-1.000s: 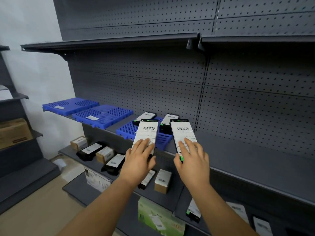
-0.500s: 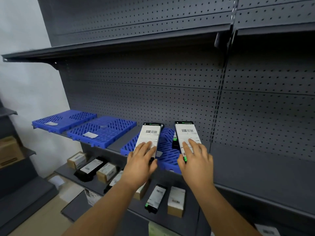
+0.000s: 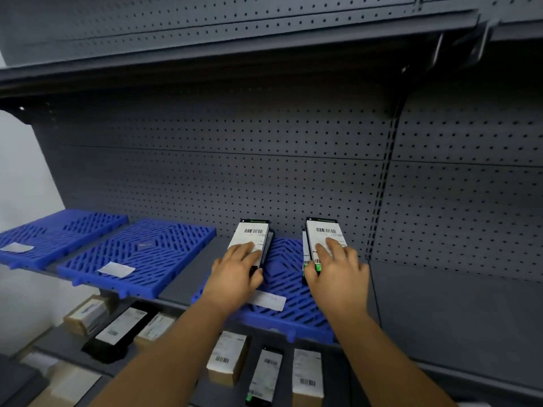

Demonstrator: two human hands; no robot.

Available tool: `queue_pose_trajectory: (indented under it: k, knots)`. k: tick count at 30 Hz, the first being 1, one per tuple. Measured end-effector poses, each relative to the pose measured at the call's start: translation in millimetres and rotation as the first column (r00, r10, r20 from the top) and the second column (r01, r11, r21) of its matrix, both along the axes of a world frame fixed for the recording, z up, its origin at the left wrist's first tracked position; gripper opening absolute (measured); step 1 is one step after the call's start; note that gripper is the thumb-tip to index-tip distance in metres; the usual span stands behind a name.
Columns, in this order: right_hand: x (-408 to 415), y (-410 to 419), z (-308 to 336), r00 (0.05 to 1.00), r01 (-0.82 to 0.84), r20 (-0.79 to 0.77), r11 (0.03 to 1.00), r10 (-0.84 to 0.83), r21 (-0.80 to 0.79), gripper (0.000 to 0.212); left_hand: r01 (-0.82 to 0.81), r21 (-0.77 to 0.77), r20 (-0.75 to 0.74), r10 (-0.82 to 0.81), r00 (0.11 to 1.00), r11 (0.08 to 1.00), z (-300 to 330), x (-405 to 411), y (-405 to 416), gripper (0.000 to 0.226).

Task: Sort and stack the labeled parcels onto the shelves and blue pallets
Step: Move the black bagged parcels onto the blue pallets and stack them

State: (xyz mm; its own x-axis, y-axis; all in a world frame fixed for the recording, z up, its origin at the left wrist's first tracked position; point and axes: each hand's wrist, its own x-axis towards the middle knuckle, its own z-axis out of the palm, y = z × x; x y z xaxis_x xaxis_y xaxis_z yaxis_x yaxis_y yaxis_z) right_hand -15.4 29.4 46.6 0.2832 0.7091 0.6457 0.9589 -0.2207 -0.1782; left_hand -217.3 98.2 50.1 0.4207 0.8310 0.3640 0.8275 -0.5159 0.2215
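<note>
A dark grey metal rack (image 3: 293,177) filled the view, its back panels punched with rows of small holes. An upper shelf (image 3: 205,63) cast shadow below. A slotted upright (image 3: 382,201) divided two bays. At the left edge a plain white wall (image 3: 20,177) showed, evenly lit.
</note>
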Motion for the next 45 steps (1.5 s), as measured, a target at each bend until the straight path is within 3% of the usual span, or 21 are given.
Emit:
queue_pose_trajectory:
  k: [9,14,20,25,36,41,45]
  knots:
    - [-20.6,45.1,5.4,0.989,0.149,-0.007,0.988,-0.149,-0.04,0.039,0.14,-0.079,-0.073,-0.146,0.987,0.987,-5.2,-3.0,76.2,0.052]
    - [-25.9,52.6,8.8,0.99,0.13,-0.027,0.978,-0.136,-0.163,0.058,0.164,-0.043,-0.051,-0.166,0.985,0.985,-7.0,-0.3,92.5,0.068]
    - [-26.7,49.4,9.3,0.998,0.064,0.031,0.994,-0.062,-0.089,0.06,0.238,0.009,-0.068,-0.237,0.969,0.971,-2.1,-3.9,89.5,0.078]
    - [-22.7,30.7,6.9,0.994,-0.086,0.056,0.994,0.089,-0.067,0.062,0.284,0.069,-0.085,-0.278,0.957,0.956,0.5,-5.7,63.1,0.075]
    - [7.3,-49.6,-3.3,0.957,-0.287,-0.002,0.951,0.289,-0.112,0.066,0.206,0.092,-0.102,-0.197,0.975,0.974,-7.0,4.0,-43.3,0.067]
    - [22.6,-100.0,-16.7,0.957,-0.291,-0.056,0.948,0.285,-0.131,0.067,0.229,0.086,-0.109,-0.219,0.97,0.97,-16.0,19.2,-89.8,0.068]
    - [43.7,-159.4,-35.4,0.974,-0.22,-0.076,0.966,0.212,-0.132,0.065,0.345,0.082,-0.093,-0.337,0.937,0.935,-30.3,49.2,-128.1,0.069]
